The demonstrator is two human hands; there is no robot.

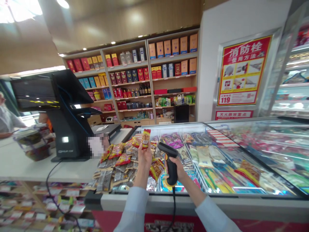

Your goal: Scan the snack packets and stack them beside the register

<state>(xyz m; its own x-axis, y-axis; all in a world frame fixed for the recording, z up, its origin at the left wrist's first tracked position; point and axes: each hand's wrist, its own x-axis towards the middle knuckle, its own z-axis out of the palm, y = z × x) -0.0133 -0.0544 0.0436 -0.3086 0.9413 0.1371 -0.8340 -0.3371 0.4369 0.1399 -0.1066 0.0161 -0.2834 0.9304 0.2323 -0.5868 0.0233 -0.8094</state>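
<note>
My left hand [145, 158] is closed on a small red and yellow snack packet [145, 137], held upright above the freezer's glass top. In my right hand [178, 164] is a black barcode scanner [172, 167] with yellow trim, its head tilted toward the packet and a black cable hanging from its grip. Several similar red and yellow packets [117, 150] lie on a pile of small clear-and-brown packs [104, 180] to the left. Another snack packet [156, 169] sits between my hands, partly hidden by my left hand.
A chest freezer [241, 201] with ice creams under glass stretches to the right. A black checkout terminal [72, 132] and plastic tubs [36, 145] stand on the white counter [79, 172]. Behind are shelves of boxes [130, 75]. A person's sleeve [11, 116] shows at far left.
</note>
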